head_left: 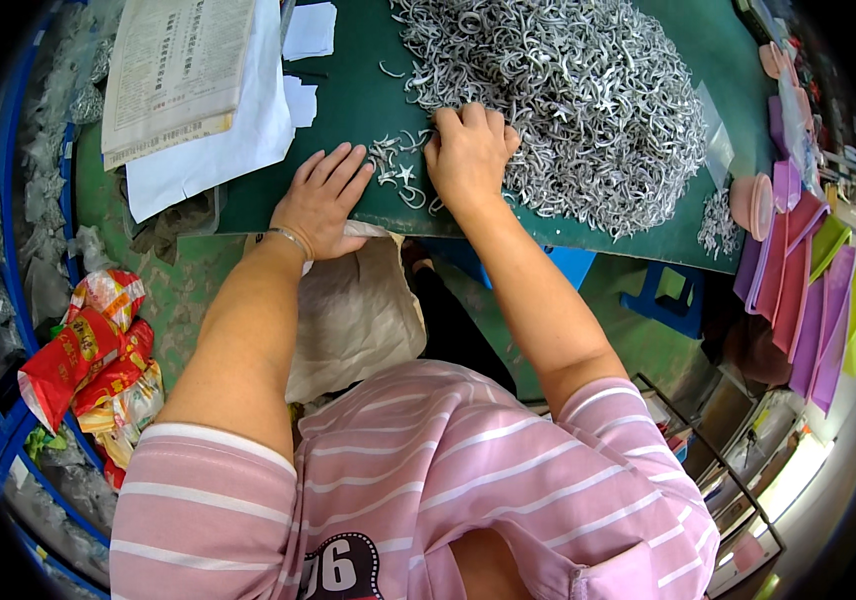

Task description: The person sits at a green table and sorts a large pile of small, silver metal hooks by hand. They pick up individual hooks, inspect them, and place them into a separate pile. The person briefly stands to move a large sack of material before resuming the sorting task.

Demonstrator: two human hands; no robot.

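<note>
A big heap of small curved silver metal pieces (588, 110) covers much of the green tabletop (348, 100). My right hand (472, 160) is at the heap's left edge, knuckles up and fingers curled down; its fingertips are hidden. My left hand (323, 200) lies palm down at the table's near edge with its fingers stretched out. Between the hands are several loose silver pieces (400, 170), some star-shaped. A beige bag (358, 315) hangs below the table edge, its rim by my left thumb. How firmly the thumb presses on it I cannot tell.
Printed paper sheets (180, 70) lie at the far left, near small white cards (308, 32). Purple and pink trays (788, 260) lean at the right. Blue stools (663, 298) stand under the table. Red packages (68, 365) sit by a blue rack (10, 200).
</note>
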